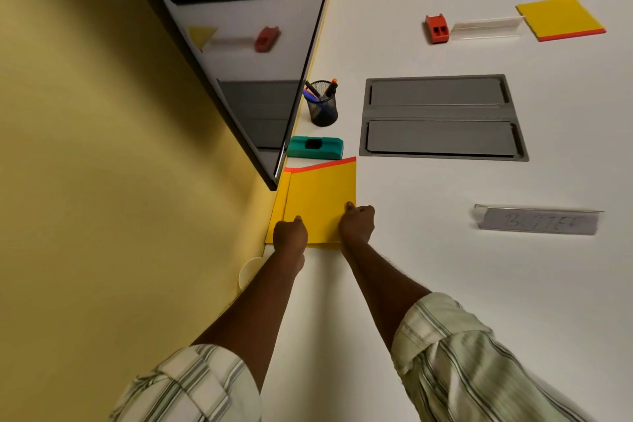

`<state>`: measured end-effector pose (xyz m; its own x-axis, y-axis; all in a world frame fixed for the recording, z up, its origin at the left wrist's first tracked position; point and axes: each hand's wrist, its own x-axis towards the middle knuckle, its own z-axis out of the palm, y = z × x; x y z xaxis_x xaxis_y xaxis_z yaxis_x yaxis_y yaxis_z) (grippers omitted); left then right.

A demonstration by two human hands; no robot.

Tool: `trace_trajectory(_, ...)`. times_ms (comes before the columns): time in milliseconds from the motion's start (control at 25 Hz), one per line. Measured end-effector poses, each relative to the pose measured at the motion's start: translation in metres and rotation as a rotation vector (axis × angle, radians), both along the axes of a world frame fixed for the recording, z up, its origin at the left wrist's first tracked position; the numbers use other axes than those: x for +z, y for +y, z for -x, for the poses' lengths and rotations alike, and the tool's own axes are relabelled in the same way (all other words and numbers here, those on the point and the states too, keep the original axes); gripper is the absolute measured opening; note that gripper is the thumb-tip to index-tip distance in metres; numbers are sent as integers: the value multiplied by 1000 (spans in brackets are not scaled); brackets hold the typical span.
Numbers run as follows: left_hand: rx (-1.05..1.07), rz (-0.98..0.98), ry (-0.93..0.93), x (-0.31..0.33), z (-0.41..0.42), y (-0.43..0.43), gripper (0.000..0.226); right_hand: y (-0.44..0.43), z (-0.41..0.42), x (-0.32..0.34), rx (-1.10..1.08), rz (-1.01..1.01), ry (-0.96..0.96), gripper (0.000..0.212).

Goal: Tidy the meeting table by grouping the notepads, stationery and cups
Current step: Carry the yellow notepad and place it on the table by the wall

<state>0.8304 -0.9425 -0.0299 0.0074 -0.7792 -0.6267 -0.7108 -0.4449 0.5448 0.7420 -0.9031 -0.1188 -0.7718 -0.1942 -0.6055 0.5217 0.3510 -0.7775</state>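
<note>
At the left edge of the table (428, 267), the left hand (289, 236) and the right hand (356, 224) pinched the near side of the yellow notepad (318, 195), thumbs on top. Pushed too far toward 12 o'clock, it could hit the green eraser (315, 147); toward 9 o'clock, it could fall off.

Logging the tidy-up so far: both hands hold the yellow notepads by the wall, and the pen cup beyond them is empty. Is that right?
Not quite. The head view shows the pen cup holds several pens, so it is not empty. The rest stands: the left hand and right hand both hold the yellow notepads by the wall.
</note>
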Motion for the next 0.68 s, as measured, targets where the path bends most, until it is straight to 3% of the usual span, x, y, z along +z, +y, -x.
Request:
trace_trajectory(240, -220, 1, -161, -13, -6, -9, 53, -9, -17, -6, 54, -6, 21, 11)
trace_trajectory(680, -264, 41, -165, -27, -2, -8, 48, -15, -35, -7, 168, -178, 60, 31)
